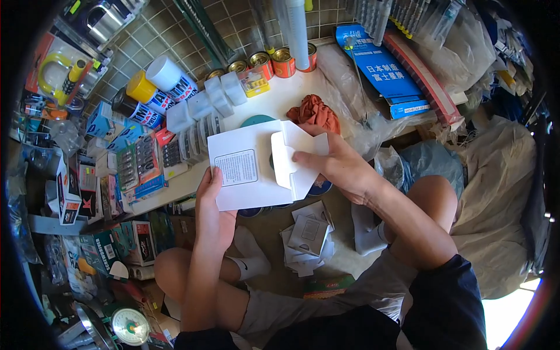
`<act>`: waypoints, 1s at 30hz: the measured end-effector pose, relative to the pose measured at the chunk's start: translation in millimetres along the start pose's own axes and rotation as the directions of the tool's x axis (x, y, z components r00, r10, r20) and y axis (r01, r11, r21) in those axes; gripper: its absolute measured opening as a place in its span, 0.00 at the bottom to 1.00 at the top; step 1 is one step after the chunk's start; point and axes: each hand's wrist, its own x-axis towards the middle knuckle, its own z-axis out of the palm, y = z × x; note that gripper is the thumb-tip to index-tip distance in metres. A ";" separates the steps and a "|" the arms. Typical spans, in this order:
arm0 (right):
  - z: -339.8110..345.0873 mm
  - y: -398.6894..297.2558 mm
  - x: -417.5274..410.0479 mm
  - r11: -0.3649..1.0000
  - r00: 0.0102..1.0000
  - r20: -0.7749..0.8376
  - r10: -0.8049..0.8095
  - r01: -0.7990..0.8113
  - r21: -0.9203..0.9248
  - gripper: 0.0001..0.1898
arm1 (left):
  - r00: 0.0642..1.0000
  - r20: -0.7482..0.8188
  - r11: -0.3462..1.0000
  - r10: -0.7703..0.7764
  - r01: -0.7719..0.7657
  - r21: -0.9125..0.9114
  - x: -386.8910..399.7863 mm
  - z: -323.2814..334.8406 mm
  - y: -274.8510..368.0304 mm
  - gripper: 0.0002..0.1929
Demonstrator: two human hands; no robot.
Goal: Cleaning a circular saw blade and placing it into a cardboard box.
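Note:
A flat white cardboard box [238, 192] with a printed text panel is held up in front of me, its flaps open at the right end. My left hand [215, 197] grips the box's lower left edge, thumb on the face. My right hand [339, 162] is at the open end, its thumb against the inner flap and its other fingers behind the card. Beyond the box, a green round thing [258, 120] shows in part on the white shelf, beside a crumpled orange-red cloth [314, 113]. Below, several white boxes [308, 234] lie piled on the floor between my feet.
On the white shelf [280, 94] stand spray cans [146, 94], small tins [283, 62], clear plastic cases [214, 98] and packaged hardware. A blue printed sleeve [380, 72] lies at the upper right. A dial scale [130, 326] stands at the lower left, and a green-and-red box [328, 285] near my legs.

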 end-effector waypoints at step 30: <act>4.0 16.9 15.0 0.951 0.974 0.143 -0.174 0.204 -0.232 0.44 | 0.896 0.153 0.791 0.416 -0.440 0.424 -12.3 14.5 -4.6 0.23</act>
